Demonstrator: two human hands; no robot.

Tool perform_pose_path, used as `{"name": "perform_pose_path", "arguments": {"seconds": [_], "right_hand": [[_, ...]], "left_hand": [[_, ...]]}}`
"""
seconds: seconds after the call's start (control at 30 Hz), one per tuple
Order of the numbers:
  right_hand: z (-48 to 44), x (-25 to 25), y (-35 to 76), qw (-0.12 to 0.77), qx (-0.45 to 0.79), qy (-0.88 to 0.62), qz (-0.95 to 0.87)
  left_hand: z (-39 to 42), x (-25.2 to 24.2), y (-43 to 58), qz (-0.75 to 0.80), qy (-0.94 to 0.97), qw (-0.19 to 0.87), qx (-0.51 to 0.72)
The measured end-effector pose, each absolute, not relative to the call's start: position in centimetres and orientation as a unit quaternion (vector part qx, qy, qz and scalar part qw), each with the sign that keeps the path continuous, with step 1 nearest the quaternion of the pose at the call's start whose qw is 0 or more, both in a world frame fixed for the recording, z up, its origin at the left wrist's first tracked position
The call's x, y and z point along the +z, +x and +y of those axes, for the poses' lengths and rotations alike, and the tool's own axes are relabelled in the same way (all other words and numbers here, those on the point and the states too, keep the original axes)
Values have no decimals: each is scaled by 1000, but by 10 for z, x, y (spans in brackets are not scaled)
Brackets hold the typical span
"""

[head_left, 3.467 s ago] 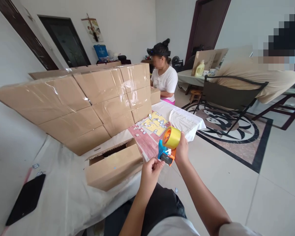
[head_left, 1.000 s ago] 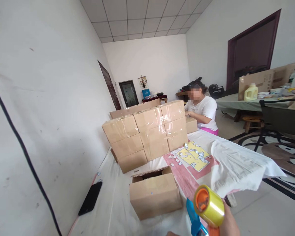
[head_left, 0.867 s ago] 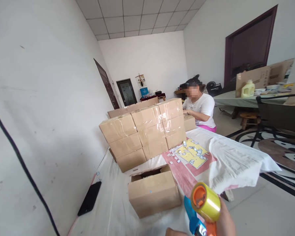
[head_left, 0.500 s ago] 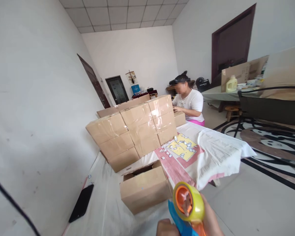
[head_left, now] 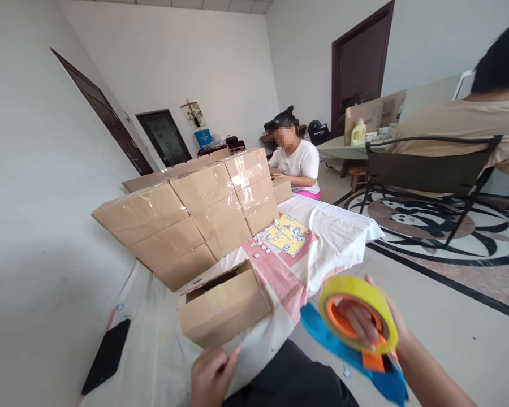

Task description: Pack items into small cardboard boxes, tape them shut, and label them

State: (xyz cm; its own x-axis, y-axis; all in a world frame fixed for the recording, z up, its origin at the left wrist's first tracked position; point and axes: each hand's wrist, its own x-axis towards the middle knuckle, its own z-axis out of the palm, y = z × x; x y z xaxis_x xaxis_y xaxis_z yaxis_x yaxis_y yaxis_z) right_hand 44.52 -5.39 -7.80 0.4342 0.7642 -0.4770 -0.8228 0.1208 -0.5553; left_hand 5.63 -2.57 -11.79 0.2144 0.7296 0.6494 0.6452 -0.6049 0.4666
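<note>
A tape dispenser (head_left: 371,362) in blue and orange is gripped by the right hand (head_left: 362,322), the fingers of which are passed through the core of its yellow tape roll (head_left: 356,287). It is held up in the air, off the near right edge of the tabletop (head_left: 169,345), with the floor seen below it. The left hand (head_left: 214,373) is held at the near edge, just in front of a cardboard carton (head_left: 227,311); its fingers are curled inward and its thumb is laid out, but whether anything is enclosed cannot be told. Along the top of the carton a dark gap is left open. Behind it, taped cartons (head_left: 220,226) are stacked in three rows. On the pink part of the cloth (head_left: 280,271), towards the right edge, yellow sheets (head_left: 296,244) are laid, and small white pieces (head_left: 265,249) are strewn over and beside them. By the left edge, near the wall, a flat black device (head_left: 107,357) is laid. At the far end, a smaller carton (head_left: 282,190) is handled by a co-worker (head_left: 303,161) in a white shirt. At the right, a dark chair (head_left: 424,164) is occupied by a person in beige (head_left: 458,127).
</note>
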Motion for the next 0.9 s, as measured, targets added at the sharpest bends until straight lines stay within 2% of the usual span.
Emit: {"name": "perform_pose_path", "arguments": {"seconds": [0.1, 0.17, 0.23, 0.33, 0.47, 0.7, 0.83, 0.9], "right_hand": [[-14, -53, 478, 733, 546, -381, -135], [29, -41, 491, 799, 432, -379, -177], [76, -38, 501, 808, 363, -416, -207], [133, -42, 511, 760, 335, -486, -272], [171, -53, 514, 716, 361, -529, -277], [174, -52, 514, 656, 328, -626, -266], [131, -39, 490, 671, 253, -634, -290], [93, -40, 452, 669, 265, -608, -335]], "left_hand": [[-34, -99, 39, 460, 768, 0, 445], [-41, -88, 37, 466, 763, 9, 448], [-43, -80, 38, 475, 751, 35, 456], [-39, -77, 40, 505, 717, 87, 472], [-22, -78, 40, 533, 679, 182, 471], [-7, -56, 59, 557, 592, 256, 524], [-11, -40, 65, 561, 537, 288, 560], [-15, -39, 66, 538, 535, 305, 576]]}}
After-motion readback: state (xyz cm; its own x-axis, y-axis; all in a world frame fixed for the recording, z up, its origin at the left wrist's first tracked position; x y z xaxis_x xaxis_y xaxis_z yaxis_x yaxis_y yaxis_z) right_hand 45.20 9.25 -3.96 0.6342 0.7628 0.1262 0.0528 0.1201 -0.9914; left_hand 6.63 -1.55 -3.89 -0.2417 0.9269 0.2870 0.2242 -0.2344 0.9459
